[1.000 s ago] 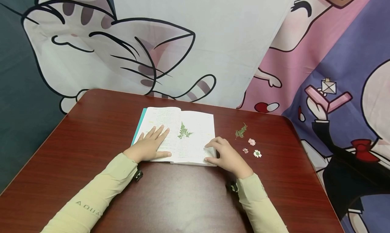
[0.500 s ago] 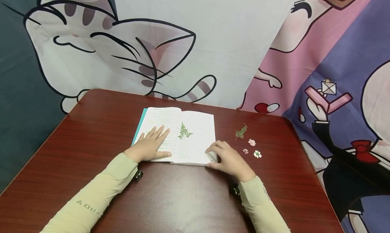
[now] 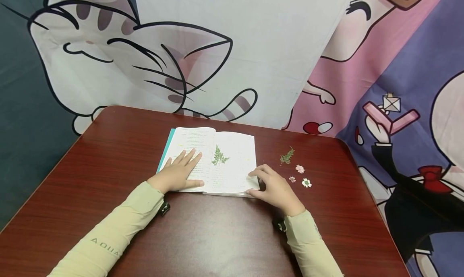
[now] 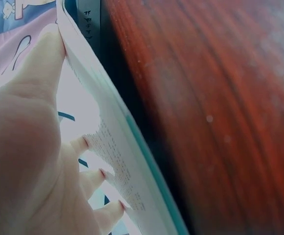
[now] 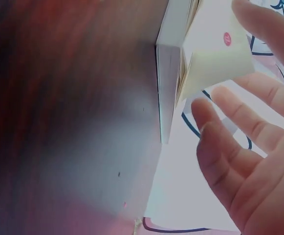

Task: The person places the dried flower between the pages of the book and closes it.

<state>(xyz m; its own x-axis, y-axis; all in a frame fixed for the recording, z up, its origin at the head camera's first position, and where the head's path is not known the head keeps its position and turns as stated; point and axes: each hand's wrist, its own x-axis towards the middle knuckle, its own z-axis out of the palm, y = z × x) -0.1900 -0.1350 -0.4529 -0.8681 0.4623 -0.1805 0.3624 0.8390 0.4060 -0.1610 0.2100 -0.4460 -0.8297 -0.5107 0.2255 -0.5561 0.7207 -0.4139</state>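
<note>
An open book with a teal cover lies on the table. A pressed green fern leaf rests near the gutter of its right page. My left hand lies spread flat on the left page, fingers straight and thumb pointing toward the gutter. My right hand is at the lower right corner of the book, thumb and index finger either side of a lifted page corner. In the right wrist view that page bends up from the stack, a small pink mark on it, and the other fingers hang loosely curled.
Right of the book lie a green sprig, a pink flower, a smaller pink flower and a white daisy. The dark red table has rounded far corners. A cartoon-printed cloth hangs behind it.
My right hand has shifted slightly right at the page corner, its index finger sliding down and then back up. My left hand, the fern and the flowers stay put.
</note>
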